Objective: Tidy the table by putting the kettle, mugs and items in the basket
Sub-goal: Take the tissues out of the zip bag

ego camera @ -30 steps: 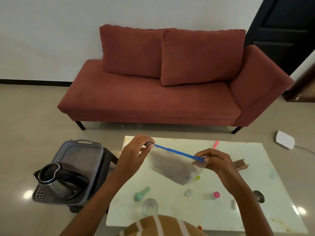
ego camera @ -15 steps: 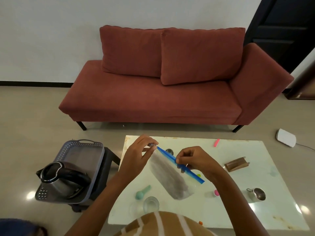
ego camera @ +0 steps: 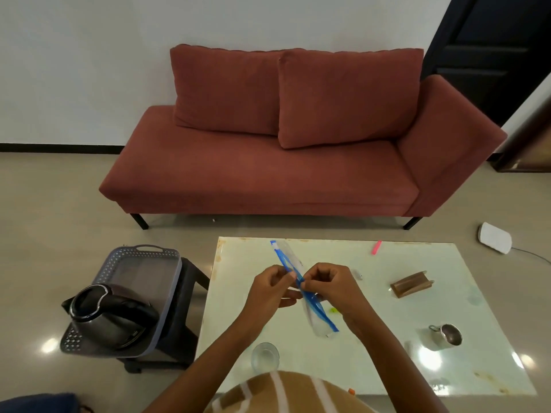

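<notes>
Head view: left hand (ego camera: 269, 289) and right hand (ego camera: 331, 286) pinch the limp, light zip bag (ego camera: 316, 323) by its stiffer blue seal (ego camera: 279, 254), probably the surest hold.

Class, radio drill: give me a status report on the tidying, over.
Left hand and right hand both pinch the zip bag by its blue seal, above the table. Kettle in basket; steel mug, glass on table. Nothing between hands and basket.

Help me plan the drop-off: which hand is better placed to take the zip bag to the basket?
Probably left. Both hands pinch the zip bag, but the left hand is nearer the basket, standing left of the table; the right hand would cross over.
</notes>
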{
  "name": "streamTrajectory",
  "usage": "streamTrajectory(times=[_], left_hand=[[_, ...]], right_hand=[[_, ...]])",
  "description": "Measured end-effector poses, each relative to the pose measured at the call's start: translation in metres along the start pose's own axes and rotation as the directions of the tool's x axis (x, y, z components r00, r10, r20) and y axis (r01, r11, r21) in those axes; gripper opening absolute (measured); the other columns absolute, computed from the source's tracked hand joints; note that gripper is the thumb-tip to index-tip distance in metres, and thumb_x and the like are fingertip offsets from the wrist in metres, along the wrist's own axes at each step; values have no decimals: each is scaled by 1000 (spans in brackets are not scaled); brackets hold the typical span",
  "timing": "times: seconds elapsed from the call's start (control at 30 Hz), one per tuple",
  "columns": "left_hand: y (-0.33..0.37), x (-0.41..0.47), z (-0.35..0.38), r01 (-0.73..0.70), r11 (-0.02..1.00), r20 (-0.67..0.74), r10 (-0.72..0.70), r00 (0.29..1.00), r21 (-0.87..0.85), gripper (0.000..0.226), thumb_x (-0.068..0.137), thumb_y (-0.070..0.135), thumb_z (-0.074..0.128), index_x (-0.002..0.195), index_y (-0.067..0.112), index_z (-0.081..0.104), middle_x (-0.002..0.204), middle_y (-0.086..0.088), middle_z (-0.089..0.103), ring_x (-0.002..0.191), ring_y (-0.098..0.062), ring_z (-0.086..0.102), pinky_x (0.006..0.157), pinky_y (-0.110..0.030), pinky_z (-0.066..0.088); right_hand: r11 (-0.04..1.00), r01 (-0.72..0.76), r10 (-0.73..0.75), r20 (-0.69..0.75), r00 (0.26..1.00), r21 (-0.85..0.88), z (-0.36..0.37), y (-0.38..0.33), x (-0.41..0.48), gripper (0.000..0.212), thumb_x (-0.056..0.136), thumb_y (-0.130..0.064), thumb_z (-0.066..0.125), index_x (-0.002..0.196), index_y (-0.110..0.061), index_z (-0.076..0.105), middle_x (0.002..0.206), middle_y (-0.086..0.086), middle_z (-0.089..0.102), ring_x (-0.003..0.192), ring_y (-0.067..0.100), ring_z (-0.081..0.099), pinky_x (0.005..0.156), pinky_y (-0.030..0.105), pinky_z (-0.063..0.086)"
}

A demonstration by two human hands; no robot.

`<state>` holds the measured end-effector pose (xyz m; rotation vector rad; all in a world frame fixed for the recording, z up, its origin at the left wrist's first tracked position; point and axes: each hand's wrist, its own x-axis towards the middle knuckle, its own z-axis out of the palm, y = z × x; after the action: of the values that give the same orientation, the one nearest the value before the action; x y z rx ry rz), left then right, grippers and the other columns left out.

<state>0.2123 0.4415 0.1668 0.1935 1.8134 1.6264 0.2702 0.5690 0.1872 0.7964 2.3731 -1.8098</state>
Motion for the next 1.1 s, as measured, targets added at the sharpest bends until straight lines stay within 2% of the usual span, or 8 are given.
streamTrajectory(times=[0.13,0.2,0.4,0.57,0.67,0.83,1.0,1.1], left_hand=[[3,0,-4,-28,998,9,29,1000,-51,13,95,15,49,97,16,62,91,-5,69,66,-9,71,63,-17,57],[3,-1,-5,-40,999,24,41,999,-35,13,94,15,49,96,18,62,90,-4,69,66,-8,71,64,-17,57],[3,-2,-6,-35,999,-2,35,999,24,9,92,17,54,88,19,61,87,-3,67,62,-7,70,58,-14,56],[-2,1,-11,-9,995,-51,15,999,99,8,88,22,60,88,16,65,86,-5,69,68,-15,70,63,-19,57],[-4,1,-14,-24,993,-63,32,997,118,9,85,21,65,76,19,66,76,-3,71,58,-10,69,57,-17,56],[-10,1,-21,-46,980,-105,67,992,195,15,82,19,69,67,20,66,58,5,70,53,-11,68,54,-17,55],[-9,2,-26,-53,980,-124,77,989,191,18,81,26,69,64,19,65,55,8,70,50,-10,67,50,-14,52],[-9,3,-25,-54,984,-115,74,991,169,19,83,26,67,66,18,64,55,10,70,50,-8,66,50,-13,51]], right_hand=[[996,-27,33,-61,998,89,-6,5,0,7,86,-5,59,81,-3,63,74,4,64,62,17,63,60,21,57],[994,-42,51,-82,995,99,-8,6,1,9,87,-6,58,88,2,63,74,3,63,64,20,63,66,27,57],[1000,3,-3,-99,995,0,-4,9,0,3,85,-4,60,87,-2,59,81,4,63,64,14,62,59,17,55],[988,55,-84,-205,975,-141,-1,10,1,15,84,-1,58,77,-11,51,91,15,67,60,17,61,58,16,52],[934,109,-191,-217,957,-340,-1,14,0,14,87,1,53,79,-8,60,96,16,64,75,23,60,70,26,51],[818,112,-296,-245,923,-565,-7,24,-1,26,93,-4,44,99,-7,69,103,8,61,82,10,53,72,16,41],[818,59,-274,-298,914,-572,-9,28,-3,29,94,-4,41,105,-11,67,108,4,62,80,9,55,68,20,47],[836,47,-234,-278,932,-546,-7,28,-2,29,94,-6,40,109,-11,65,112,4,63,88,14,59,71,19,46]])
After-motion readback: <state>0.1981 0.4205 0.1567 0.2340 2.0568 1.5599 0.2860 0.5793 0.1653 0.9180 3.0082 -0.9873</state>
